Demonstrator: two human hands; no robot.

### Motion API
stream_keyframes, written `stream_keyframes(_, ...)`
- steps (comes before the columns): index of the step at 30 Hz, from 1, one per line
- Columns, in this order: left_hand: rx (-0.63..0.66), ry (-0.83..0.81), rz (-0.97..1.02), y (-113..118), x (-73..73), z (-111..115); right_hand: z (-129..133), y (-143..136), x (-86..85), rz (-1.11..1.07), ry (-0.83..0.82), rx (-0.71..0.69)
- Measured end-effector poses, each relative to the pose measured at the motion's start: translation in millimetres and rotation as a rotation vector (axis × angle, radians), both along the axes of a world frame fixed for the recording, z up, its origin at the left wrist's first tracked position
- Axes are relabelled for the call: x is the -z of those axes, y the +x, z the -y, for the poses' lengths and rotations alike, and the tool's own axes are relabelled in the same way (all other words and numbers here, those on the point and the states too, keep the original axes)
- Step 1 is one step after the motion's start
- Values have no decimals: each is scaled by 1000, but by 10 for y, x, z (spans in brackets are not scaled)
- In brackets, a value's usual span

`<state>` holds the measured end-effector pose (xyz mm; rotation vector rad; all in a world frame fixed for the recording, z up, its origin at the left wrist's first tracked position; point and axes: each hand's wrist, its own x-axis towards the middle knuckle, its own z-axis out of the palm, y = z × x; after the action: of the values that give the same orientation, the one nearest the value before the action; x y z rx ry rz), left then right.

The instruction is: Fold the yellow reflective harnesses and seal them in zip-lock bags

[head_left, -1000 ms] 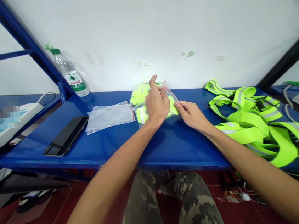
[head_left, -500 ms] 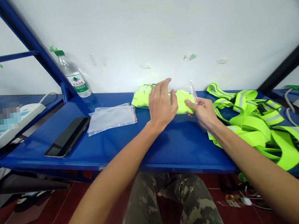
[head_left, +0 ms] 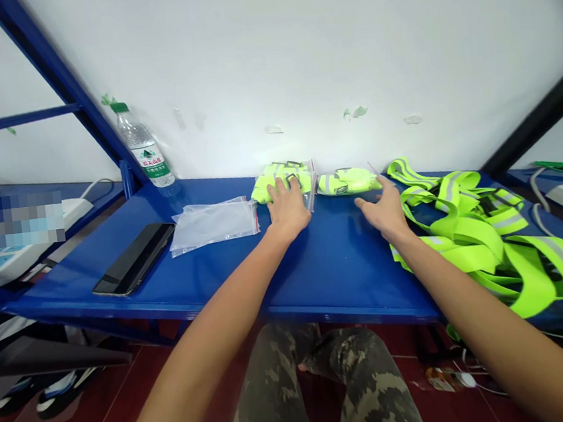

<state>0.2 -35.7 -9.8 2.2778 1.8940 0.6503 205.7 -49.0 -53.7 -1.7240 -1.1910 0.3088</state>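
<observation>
Zip-bagged hi-vis strap near bench back edge: prob light, soft, slick; grip mid-bundle. My L hand spread on it, R hand spread too.

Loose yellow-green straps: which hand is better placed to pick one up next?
Most likely the right: the right hand is just beside the loose straps and looks open. The left hand is farther off, partly over the left bagged bundle.
</observation>
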Motion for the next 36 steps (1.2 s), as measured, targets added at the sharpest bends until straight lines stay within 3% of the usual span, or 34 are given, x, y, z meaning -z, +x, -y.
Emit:
stream_keyframes(6,39,139,33,9,110,-74,112,-141,-72,441,-18,109)
stream_keyframes(10,27,176,49,15,153,-132,123,-176,-107,582,-90,16)
stream_keyframes(17,45,194,36,49,148,-97,103,-144,-32,660,-131,-124)
stream_keyframes(20,65,216,21,123,152,-40,76,-161,-63,671,-55,-121)
stream_keyframes(27,231,260,-17,303,209,66,-12,-259,-399,589,151,-97)
stream_keyframes(31,277,252,-18,297,231,68,196,-236,-566,615,147,-122)
stream_keyframes(34,290,252,-6,293,230,62,426,-111,-557,711,71,-14)
stream_keyframes(36,297,247,4,299,227,61,520,2,-479,754,-71,111)
